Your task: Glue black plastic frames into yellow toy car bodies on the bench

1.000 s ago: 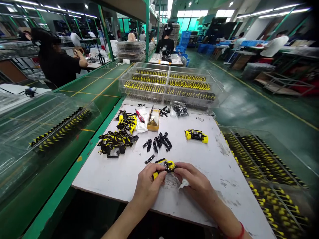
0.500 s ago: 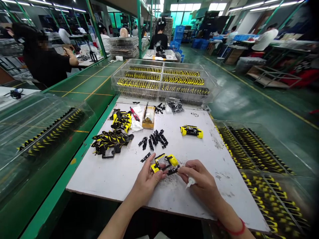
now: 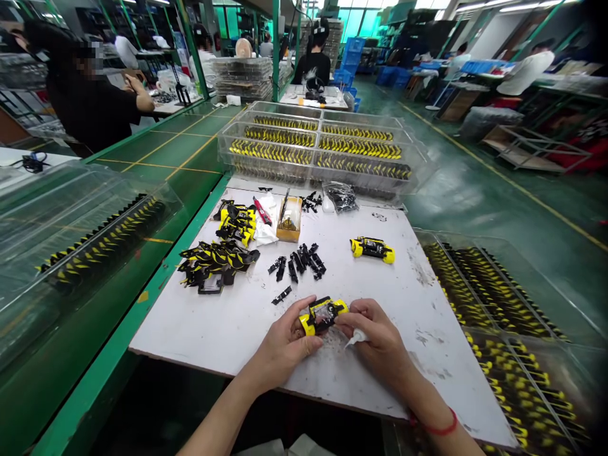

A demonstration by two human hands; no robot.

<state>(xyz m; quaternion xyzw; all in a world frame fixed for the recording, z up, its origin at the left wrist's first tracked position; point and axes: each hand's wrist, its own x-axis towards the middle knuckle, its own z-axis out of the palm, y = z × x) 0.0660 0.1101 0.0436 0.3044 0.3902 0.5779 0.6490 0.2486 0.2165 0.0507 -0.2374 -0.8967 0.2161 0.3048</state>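
Note:
A yellow and black plastic assembly is held just above the white tabletop. My left hand grips its left end between thumb and fingers. At its right end, my right hand presses with curled fingers, and a small white bottle with a pointed tip is tucked in its palm. Whether the right fingers also pinch a black strip is hidden. Several small black strips lie beyond the hands, with one single strip nearer. Another yellow and black assembly rests to the right on the table.
Piles of black and yellow parts lie at the left. Behind are a small yellow box, a red knife and a bag of black parts. Clear trays stand at the back and sides. A person sits far left.
The black strip that showed by my right fingers is now against the assembly, largely covered. My right hand has moved closer to my left, and the view has shifted slightly.

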